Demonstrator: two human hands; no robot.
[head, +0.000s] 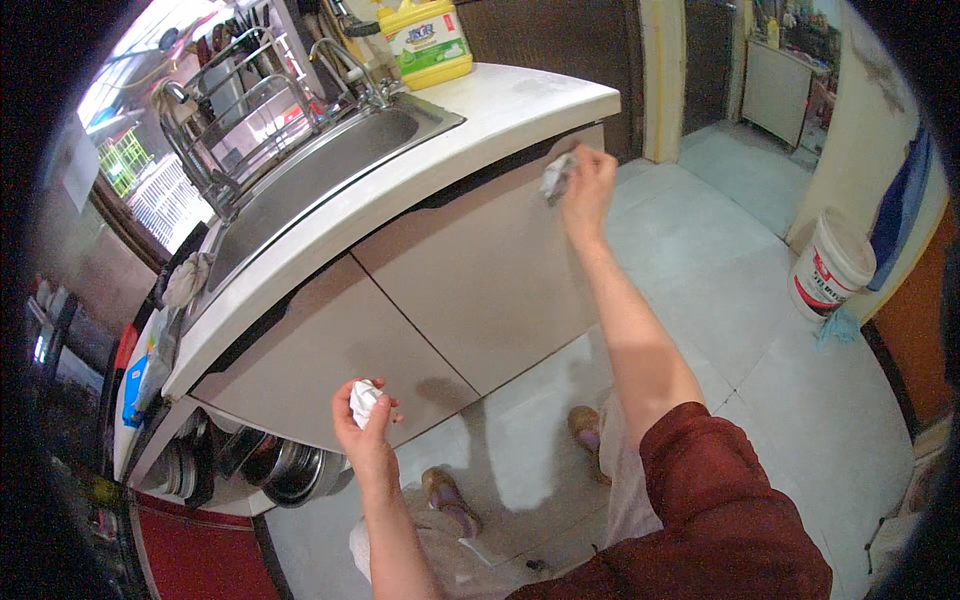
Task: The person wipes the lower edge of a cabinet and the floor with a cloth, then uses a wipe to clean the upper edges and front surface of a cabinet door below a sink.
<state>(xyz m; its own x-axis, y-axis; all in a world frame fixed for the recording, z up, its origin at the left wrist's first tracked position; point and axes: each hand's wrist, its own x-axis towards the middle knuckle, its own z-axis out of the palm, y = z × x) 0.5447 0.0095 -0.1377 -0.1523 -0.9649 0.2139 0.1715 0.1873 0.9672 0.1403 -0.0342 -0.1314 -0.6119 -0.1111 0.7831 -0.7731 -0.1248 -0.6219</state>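
Note:
My right hand (589, 187) grips a crumpled, greyish-white wipe (559, 176) at the upper right part of a beige cabinet door (480, 262) below the sink counter. Whether the wipe touches the door I cannot tell. In my left hand (367, 420), held palm up before the left cabinet door (330, 352), is a crumpled white tissue (365, 402) under the thumb. Both doors are closed, with a dark gap under the countertop edge (420, 176).
Above the doors lies a steel sink (322, 176) with a dish rack behind it. A yellow detergent jug (427, 45) stands on the counter. Metal pots (292, 472) sit on the low shelf at left. A white bucket (832, 262) stands on the tiled floor at right.

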